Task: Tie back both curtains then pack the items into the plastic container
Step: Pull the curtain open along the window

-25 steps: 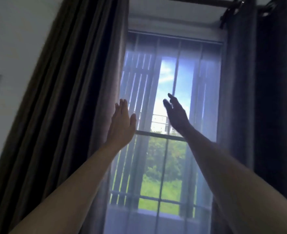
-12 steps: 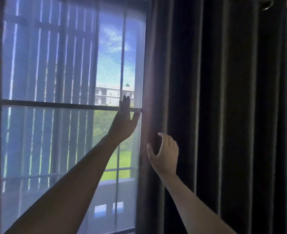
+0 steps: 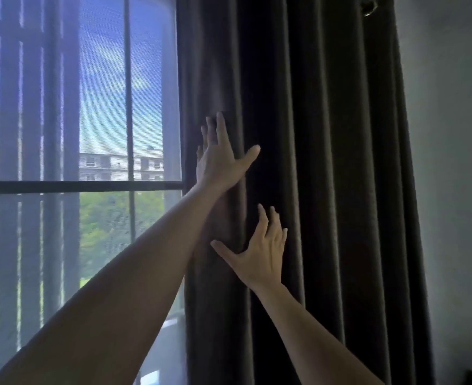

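View from a person's head, looking up and forward at a tall window [image 3: 104, 107] on the left and one dark, heavy curtain [image 3: 326, 162] hanging in deep vertical folds on the right, with a pale wall [image 3: 451, 162] beyond it. The curtain hangs from a metal ring [image 3: 369, 8] at the top right corner. Both bare arms reach up to the curtain's inner edge, beside the window frame. The left hand [image 3: 219, 162] is the higher one; its fingers [image 3: 220, 129] are straight and together, thumb spread wide, lying flat against the edge fold. The right hand [image 3: 261, 252] is just below and slightly right, fingers spread and laid on the next folds, thumb pointing toward the window. Neither hand has closed round any cloth; both are open. No tie, second curtain or plastic container is in view. This looks like the start of gathering this curtain toward the wall. The main risk is that flat palms have little hold on the fabric: if the hands push sideways without closing on the folds, the cloth may slide under them and fall back across the glass. Tugging downward instead of sideways could strain the ring above. And with no tie in sight, one hand may have to let go to find it, letting the gathered bundle spill open.
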